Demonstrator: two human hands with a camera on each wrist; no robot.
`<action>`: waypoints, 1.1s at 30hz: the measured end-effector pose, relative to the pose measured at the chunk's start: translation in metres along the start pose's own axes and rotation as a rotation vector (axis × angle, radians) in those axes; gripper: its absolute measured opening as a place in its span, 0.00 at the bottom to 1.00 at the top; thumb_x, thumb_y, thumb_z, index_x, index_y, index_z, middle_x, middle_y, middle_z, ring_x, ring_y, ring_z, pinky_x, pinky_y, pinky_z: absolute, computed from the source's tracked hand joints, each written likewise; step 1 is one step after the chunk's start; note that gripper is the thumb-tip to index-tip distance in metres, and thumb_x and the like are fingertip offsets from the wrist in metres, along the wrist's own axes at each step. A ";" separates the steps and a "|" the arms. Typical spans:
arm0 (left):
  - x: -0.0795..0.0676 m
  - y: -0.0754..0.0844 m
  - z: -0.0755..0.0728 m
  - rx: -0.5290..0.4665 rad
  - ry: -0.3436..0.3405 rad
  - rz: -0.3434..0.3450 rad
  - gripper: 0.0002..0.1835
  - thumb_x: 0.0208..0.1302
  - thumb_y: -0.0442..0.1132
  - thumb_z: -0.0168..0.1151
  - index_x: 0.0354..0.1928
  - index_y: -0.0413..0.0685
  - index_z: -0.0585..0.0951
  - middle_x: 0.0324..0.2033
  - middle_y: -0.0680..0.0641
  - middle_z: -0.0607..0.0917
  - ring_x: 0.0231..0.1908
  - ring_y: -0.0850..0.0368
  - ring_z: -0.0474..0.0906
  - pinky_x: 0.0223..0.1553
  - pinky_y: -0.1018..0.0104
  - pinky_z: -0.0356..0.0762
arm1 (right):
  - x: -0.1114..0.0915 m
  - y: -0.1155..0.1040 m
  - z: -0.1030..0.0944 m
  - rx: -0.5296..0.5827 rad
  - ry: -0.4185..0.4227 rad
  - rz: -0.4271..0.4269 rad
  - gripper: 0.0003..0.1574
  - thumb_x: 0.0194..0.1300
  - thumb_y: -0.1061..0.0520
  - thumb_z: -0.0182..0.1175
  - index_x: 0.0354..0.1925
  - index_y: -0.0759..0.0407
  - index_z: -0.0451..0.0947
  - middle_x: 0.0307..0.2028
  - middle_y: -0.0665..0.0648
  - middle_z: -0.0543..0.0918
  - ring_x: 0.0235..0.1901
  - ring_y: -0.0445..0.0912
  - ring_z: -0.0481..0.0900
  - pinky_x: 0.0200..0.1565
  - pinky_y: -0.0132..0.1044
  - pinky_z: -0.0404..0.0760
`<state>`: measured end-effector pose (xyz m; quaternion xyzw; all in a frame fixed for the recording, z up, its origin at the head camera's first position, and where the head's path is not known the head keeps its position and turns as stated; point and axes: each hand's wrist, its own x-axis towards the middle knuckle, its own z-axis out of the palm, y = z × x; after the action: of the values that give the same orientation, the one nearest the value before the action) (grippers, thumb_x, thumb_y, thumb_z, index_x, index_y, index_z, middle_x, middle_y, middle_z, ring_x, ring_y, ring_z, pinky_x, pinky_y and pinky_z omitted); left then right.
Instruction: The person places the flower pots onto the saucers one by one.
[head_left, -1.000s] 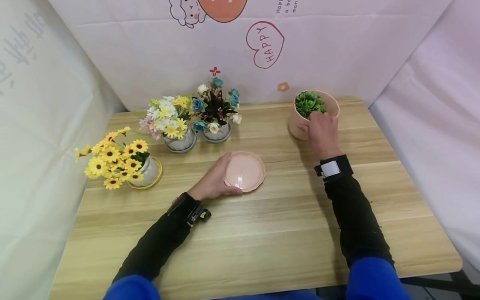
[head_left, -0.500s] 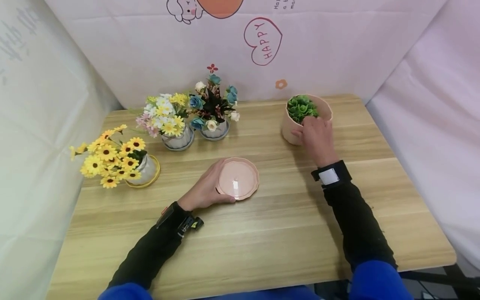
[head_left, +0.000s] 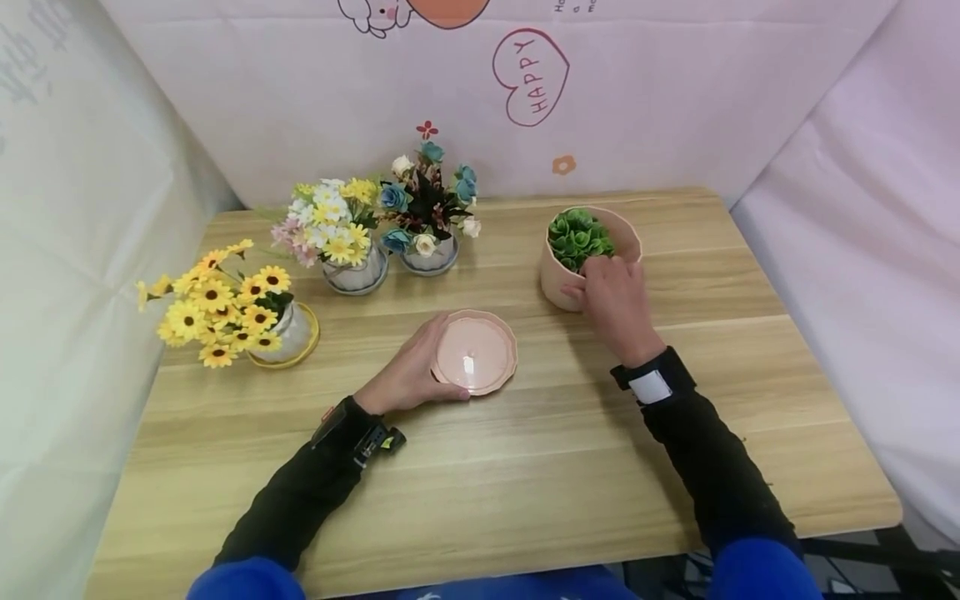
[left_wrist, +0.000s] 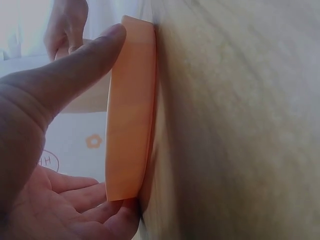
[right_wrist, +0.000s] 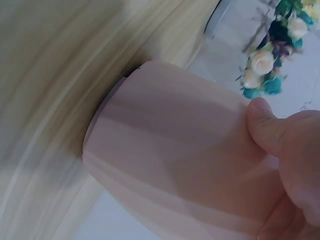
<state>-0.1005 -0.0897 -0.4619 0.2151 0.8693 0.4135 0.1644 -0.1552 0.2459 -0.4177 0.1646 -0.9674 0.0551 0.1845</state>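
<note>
At the middle of the table my left hand (head_left: 408,372) grips a pink scalloped saucer (head_left: 476,352) by its left edge. In the left wrist view, the thumb and fingers lie around the rim of the saucer (left_wrist: 130,115). My right hand (head_left: 618,304) pinches the near rim of a pink flowerpot (head_left: 561,283), fingers inside and thumb outside. A leafy green plant (head_left: 579,239) sits inside the pot at the left. In the right wrist view, the base of the flowerpot (right_wrist: 170,145) is close to the tabletop; whether it touches I cannot tell.
Yellow sunflowers in a white pot (head_left: 288,337) stand on the left with a yellow saucer. Behind are a pot of mixed daisies (head_left: 337,233) and a pot of blue and cream roses (head_left: 427,217). A printed white cloth (head_left: 637,92) hangs behind the wooden table (head_left: 525,483).
My right hand has brought the flowerpot leftward and nearer to me, closer to the saucer. My left hand keeps its hold on the saucer, with little movement.
</note>
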 end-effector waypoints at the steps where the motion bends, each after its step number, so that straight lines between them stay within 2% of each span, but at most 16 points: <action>1: 0.000 0.000 0.000 -0.006 -0.001 0.001 0.71 0.50 0.51 0.87 0.85 0.40 0.47 0.84 0.36 0.52 0.83 0.39 0.51 0.83 0.40 0.53 | -0.001 -0.003 0.000 0.011 -0.006 0.003 0.28 0.69 0.43 0.69 0.32 0.66 0.71 0.27 0.66 0.77 0.35 0.65 0.78 0.41 0.57 0.73; 4: 0.001 0.000 -0.001 -0.018 0.001 0.009 0.70 0.50 0.50 0.87 0.84 0.40 0.48 0.83 0.36 0.53 0.82 0.39 0.52 0.83 0.40 0.54 | -0.004 -0.010 -0.001 0.030 -0.014 -0.006 0.27 0.68 0.44 0.69 0.32 0.65 0.72 0.28 0.65 0.78 0.35 0.65 0.79 0.41 0.57 0.74; 11: 0.002 -0.004 -0.005 -0.032 -0.007 0.020 0.70 0.49 0.50 0.87 0.84 0.40 0.48 0.83 0.37 0.55 0.82 0.40 0.54 0.83 0.40 0.55 | -0.015 -0.027 -0.004 0.026 0.012 -0.117 0.27 0.68 0.44 0.69 0.35 0.65 0.70 0.30 0.63 0.77 0.35 0.62 0.75 0.38 0.51 0.69; 15: 0.002 -0.006 -0.004 -0.038 -0.009 0.012 0.70 0.49 0.50 0.88 0.85 0.42 0.48 0.83 0.38 0.55 0.82 0.41 0.54 0.83 0.40 0.55 | -0.018 -0.032 -0.004 0.095 0.065 -0.168 0.28 0.67 0.45 0.69 0.34 0.65 0.67 0.27 0.62 0.72 0.32 0.61 0.71 0.37 0.49 0.65; 19: 0.003 -0.006 -0.003 -0.042 -0.004 0.014 0.70 0.48 0.50 0.88 0.85 0.44 0.49 0.83 0.39 0.56 0.82 0.41 0.55 0.82 0.40 0.56 | -0.014 -0.040 -0.014 0.190 0.121 -0.209 0.27 0.65 0.48 0.70 0.32 0.64 0.64 0.25 0.60 0.68 0.30 0.60 0.68 0.36 0.48 0.61; 25: 0.003 -0.005 -0.004 -0.041 0.001 0.013 0.70 0.48 0.50 0.88 0.84 0.43 0.49 0.82 0.39 0.58 0.80 0.41 0.58 0.81 0.40 0.59 | -0.010 -0.065 -0.038 0.258 0.143 -0.292 0.27 0.61 0.49 0.73 0.32 0.63 0.65 0.26 0.60 0.70 0.31 0.59 0.70 0.37 0.47 0.62; 29: 0.002 -0.006 -0.005 -0.066 0.010 0.031 0.69 0.47 0.48 0.88 0.84 0.43 0.50 0.81 0.39 0.60 0.79 0.41 0.60 0.81 0.42 0.60 | -0.014 -0.086 -0.043 0.312 0.124 -0.379 0.27 0.59 0.49 0.73 0.33 0.62 0.66 0.28 0.57 0.71 0.32 0.55 0.71 0.39 0.45 0.66; 33: 0.003 -0.009 -0.008 -0.156 0.014 0.060 0.68 0.47 0.45 0.89 0.84 0.53 0.51 0.80 0.46 0.63 0.79 0.49 0.62 0.82 0.47 0.59 | -0.020 -0.103 -0.039 0.339 0.110 -0.463 0.26 0.61 0.48 0.72 0.34 0.59 0.66 0.28 0.54 0.70 0.33 0.51 0.69 0.39 0.43 0.65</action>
<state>-0.1090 -0.0988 -0.4646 0.2245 0.8287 0.4863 0.1623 -0.0893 0.1612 -0.3842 0.4062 -0.8696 0.1815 0.2143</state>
